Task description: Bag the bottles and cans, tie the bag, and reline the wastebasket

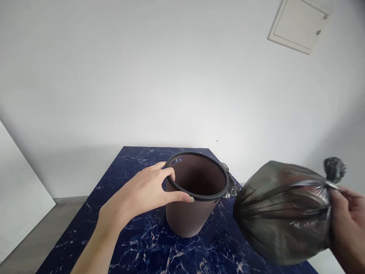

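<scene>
A brown trash bin (188, 217) with a black rim stands upright on a blue marble-patterned table; no liner shows inside it. My left hand (148, 186) is closed on the near left of its rim, fingers hooked over the edge and thumb along the outside. To the right, my right hand (346, 217) grips the gathered neck of a full, knotted black garbage bag (282, 213). The bag is tilted sideways, apart from the bin. Its contents show only dimly through the plastic. Crumpled black plastic (232, 188) lies just behind the bin's right side.
The marble-patterned table (137, 228) reaches back to a white wall (142, 76). A small hatch (299, 24) is set high in the wall at the right. At the left are a white panel (19, 198) and grey flooring (54, 224).
</scene>
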The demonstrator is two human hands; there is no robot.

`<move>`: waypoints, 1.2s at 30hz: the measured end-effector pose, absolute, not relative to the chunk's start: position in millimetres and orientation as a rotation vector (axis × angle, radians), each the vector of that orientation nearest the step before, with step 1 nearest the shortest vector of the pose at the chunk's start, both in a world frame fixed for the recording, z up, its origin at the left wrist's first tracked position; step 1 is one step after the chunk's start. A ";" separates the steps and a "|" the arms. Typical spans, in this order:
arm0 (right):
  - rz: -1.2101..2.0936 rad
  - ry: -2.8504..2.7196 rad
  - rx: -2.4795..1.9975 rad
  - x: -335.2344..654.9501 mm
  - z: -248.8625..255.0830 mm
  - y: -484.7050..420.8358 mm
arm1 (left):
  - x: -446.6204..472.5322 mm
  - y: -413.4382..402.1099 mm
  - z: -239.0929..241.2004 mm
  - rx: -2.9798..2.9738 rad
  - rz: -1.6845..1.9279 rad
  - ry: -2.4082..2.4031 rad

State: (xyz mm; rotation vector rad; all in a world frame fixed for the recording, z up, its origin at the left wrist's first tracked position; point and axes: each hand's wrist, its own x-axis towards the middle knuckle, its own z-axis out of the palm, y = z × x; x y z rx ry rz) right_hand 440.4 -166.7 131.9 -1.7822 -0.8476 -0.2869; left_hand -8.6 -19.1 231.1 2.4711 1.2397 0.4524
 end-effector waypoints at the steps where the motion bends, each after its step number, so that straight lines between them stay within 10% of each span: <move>1: -0.238 -0.770 -1.789 439.8 124.3 -168.6 | -6.0 -19.2 230.7 2.482 0.468 1.253; 16: 0.260 -0.661 -1.828 472.1 31.5 -146.3 | -26.5 -6.1 223.8 2.505 0.417 1.657; 27: -0.248 -1.148 -2.013 450.9 90.9 -163.2 | -31.9 -16.7 216.3 2.586 0.676 1.577; 36: 0.182 -2.180 -2.087 367.4 120.4 -81.4 | -16.9 -51.8 241.8 2.887 1.027 1.101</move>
